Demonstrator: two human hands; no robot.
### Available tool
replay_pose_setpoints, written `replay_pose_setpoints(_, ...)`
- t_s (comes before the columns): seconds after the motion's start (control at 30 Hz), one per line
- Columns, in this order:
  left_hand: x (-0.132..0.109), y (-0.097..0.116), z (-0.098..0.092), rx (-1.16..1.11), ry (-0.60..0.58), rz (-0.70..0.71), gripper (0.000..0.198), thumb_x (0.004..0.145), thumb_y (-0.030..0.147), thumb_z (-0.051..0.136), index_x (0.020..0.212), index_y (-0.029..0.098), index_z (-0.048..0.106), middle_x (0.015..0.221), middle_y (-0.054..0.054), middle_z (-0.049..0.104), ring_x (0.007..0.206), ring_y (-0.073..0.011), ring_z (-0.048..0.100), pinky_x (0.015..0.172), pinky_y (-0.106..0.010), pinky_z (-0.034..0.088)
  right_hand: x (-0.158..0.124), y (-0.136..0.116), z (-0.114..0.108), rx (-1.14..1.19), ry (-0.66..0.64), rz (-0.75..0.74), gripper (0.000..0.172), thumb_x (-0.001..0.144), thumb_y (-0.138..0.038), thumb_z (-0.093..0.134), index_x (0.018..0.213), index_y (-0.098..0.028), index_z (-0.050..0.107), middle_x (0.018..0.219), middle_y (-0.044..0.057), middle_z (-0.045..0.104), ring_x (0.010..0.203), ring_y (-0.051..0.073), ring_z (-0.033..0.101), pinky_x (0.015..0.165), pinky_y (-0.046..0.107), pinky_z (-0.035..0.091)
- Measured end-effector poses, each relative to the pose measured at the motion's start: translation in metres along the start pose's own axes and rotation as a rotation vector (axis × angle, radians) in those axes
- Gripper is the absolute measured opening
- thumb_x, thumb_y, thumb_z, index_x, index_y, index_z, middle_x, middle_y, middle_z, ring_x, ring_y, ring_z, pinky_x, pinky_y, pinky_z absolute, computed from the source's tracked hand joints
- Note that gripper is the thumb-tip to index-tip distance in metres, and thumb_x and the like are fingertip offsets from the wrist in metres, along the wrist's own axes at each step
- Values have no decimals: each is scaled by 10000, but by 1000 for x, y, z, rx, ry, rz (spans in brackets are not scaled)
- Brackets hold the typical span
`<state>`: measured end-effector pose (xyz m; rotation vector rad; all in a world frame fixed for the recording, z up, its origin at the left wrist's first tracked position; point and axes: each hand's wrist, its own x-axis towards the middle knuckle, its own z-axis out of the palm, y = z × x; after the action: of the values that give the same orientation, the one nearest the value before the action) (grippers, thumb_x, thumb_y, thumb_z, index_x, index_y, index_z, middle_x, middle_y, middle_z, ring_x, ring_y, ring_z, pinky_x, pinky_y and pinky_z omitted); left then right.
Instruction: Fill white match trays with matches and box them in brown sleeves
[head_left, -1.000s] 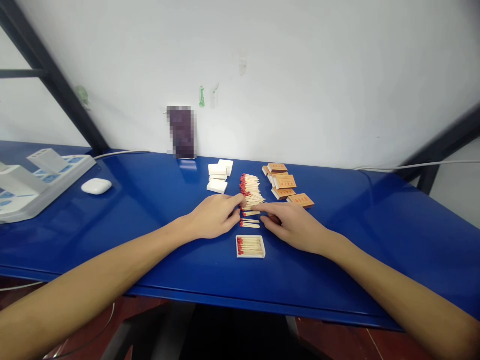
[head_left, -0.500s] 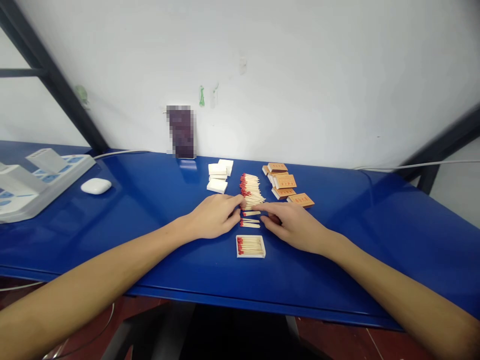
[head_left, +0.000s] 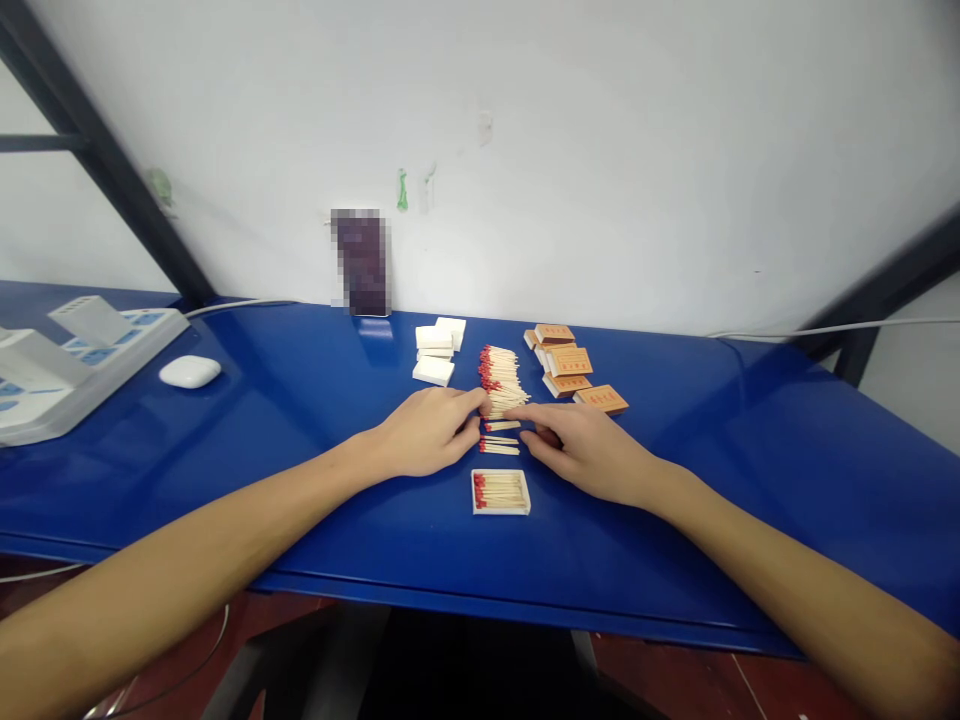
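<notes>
Red-headed matches [head_left: 501, 372] lie in a long pile on the blue table, heads to the left. At the head side, my left hand [head_left: 427, 432] rests with index finger on the pile's near part and thumb apart below it. From the other side my right hand [head_left: 592, 445] touches the stick ends with its outstretched index finger, its thumb held apart. Neither hand grips anything. A few loose matches [head_left: 501, 446] lie separately between the thumbs. Nearer to me sits a white matchbox tray [head_left: 501, 513] holding a layer of matches, heads left.
White matchbox trays [head_left: 433, 372] are grouped behind my left hand. Orange matchbox sleeves [head_left: 570, 361] lie behind my right hand. A white earbud-style case [head_left: 190, 372] and a power strip [head_left: 150, 335] with plugs are at the left. A pixelated dark object [head_left: 364, 265] leans on the wall.
</notes>
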<state>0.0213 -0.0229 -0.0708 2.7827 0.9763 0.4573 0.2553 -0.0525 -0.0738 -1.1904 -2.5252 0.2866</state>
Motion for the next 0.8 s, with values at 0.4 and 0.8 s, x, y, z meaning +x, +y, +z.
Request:
replay_pose_setpoints(0.4,0,0,0,19,-2,4,191,944,192,412,1034,171,579,754,-13,637,665,-163,587,623,-276,412,0,-1,0,-7,-21,11,341,948,-204,469,1241,-145,635,737,35,660,606,164,564,620,289,402)
replay_pose_setpoints(0.8,1,-1,1,12,-1,5,224,950,210,406,1064,169,595,735,-14,631,681,-170,596,637,-281,427,1,-2,-2,2,-15,18,325,936,-197,478,1214,-173,645,690,13,638,592,162,551,607,280,387)
